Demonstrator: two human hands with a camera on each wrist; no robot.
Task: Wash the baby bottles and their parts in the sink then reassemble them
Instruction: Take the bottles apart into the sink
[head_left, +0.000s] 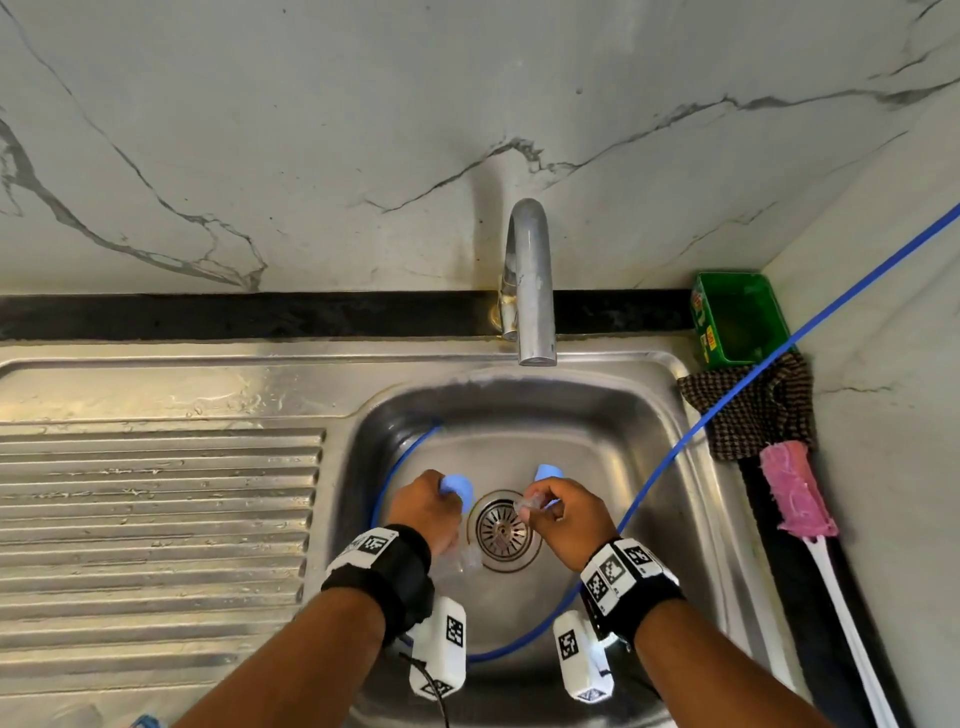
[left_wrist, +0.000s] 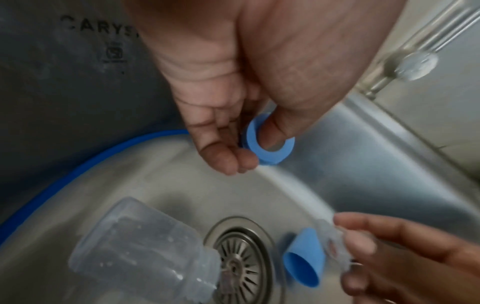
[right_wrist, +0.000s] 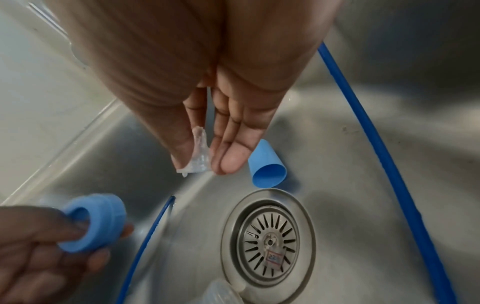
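Bottle body (left_wrist: 145, 244), clear plastic, lies on its side on the sink (head_left: 597, 410) floor, its mouth at the drain strainer (head_left: 503, 530). Left hand (head_left: 426, 512) pinches the blue screw ring (left_wrist: 270, 142), thumb through its opening. Blue cap (right_wrist: 266, 166) lies on the basin floor beside the strainer. Right hand (head_left: 569, 522) pinches the clear silicone nipple (right_wrist: 198, 156) between thumb and fingertips. Blue hose (head_left: 727, 410) loops through the basin. Pink bottle brush (head_left: 800, 491) rests on the counter at right.
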